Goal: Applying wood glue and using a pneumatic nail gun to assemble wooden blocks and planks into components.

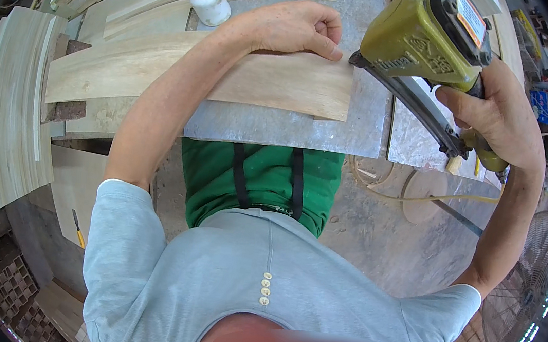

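Observation:
A pale wooden board (285, 80) lies across the grey metal work surface (272, 128) in front of me. At its far edge, close to the right end, my left hand (298, 29) is closed, with curled fingers and the thumb pressed against the wood. The undersides of those fingers are hidden. My right hand (499, 120) is wrapped round the handle of an olive-green nail gun (423, 42). Its dark nose is just beyond the board's right end, and its long magazine slants down toward me. Whether the nose touches the board, I cannot tell.
A white glue bottle (210, 9) with a red nozzle stands beyond my left forearm. Stacked boards (15, 105) fill the left side. A yellow-handled tool (79, 232) lies lower left. A yellowish hose (452, 197) runs below the nail gun, and a fan (525, 291) stands at right.

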The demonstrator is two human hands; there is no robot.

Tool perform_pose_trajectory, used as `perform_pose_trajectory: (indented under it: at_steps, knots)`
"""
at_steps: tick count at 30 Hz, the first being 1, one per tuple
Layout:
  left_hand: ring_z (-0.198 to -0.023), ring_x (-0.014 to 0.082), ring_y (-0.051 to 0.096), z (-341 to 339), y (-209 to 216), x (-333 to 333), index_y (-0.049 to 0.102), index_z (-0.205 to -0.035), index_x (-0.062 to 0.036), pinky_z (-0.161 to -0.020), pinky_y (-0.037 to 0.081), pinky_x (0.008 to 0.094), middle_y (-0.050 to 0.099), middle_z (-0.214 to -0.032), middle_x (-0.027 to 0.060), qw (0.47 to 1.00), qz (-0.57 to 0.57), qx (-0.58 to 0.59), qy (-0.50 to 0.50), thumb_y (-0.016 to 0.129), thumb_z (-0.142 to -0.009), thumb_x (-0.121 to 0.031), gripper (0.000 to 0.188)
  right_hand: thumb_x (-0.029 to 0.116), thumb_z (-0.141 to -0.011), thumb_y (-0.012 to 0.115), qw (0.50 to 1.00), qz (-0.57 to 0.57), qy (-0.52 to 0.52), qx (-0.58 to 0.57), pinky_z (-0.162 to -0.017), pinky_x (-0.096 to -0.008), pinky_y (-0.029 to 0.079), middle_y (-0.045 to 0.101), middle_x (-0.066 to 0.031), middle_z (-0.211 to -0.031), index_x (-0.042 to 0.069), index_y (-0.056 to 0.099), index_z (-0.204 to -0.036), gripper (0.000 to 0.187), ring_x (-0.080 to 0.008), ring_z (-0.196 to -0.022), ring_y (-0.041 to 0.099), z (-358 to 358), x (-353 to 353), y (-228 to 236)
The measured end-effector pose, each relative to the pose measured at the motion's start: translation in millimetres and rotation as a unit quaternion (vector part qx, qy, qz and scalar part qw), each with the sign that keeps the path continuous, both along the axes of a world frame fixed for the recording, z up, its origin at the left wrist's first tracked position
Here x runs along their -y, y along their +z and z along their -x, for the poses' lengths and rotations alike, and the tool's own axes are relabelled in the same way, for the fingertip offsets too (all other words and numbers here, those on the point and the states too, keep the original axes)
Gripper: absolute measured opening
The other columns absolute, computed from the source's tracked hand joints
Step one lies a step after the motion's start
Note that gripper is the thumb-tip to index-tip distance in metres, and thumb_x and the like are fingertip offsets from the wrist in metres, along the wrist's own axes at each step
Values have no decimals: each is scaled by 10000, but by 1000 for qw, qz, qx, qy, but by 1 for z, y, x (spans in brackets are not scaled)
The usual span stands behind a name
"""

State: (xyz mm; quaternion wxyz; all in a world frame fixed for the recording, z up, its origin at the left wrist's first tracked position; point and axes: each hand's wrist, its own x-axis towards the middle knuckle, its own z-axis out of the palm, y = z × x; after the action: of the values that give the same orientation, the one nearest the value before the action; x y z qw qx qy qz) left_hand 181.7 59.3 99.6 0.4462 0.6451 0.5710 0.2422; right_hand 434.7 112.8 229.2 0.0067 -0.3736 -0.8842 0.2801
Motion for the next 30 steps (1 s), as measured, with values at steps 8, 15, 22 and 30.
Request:
perform_pose_trajectory:
  at_steps: [8,15,22,30]
  knots:
    - [-570,41,418,-1,2,-2,571,-855,-70,-511,310,219,486,-630,-64,999,30,25,-9,688,-813,-202,182,141,-744,673,997,75,-8,-18,-528,-269,419,583,-50,-680,-39,640,-904,242,-109,-599,516,-6,20,18]
    - [-553,29,395,-1,-1,-3,569,-861,-77,-490,288,209,479,-624,-72,999,18,30,-21,681,-821,-188,163,163,-733,678,997,68,31,-25,-530,-287,420,596,-68,-688,-53,636,-875,261,-130,-590,521,-5,21,14]
    - [-556,25,390,0,1,-1,576,-859,-72,-492,285,197,473,-632,-73,999,17,33,-18,677,-827,-176,149,175,-733,685,999,30,13,-3,-549,-290,424,581,-72,-667,-41,641,-876,263,-146,-593,520,-4,23,10]
    - [-575,32,408,-2,2,-2,579,-859,-68,-508,302,197,484,-637,-68,999,11,31,-12,684,-821,-164,147,181,-724,702,999,9,5,45,-594,-275,431,605,-68,-783,-32,634,-910,291,-143,-659,533,-11,15,11]
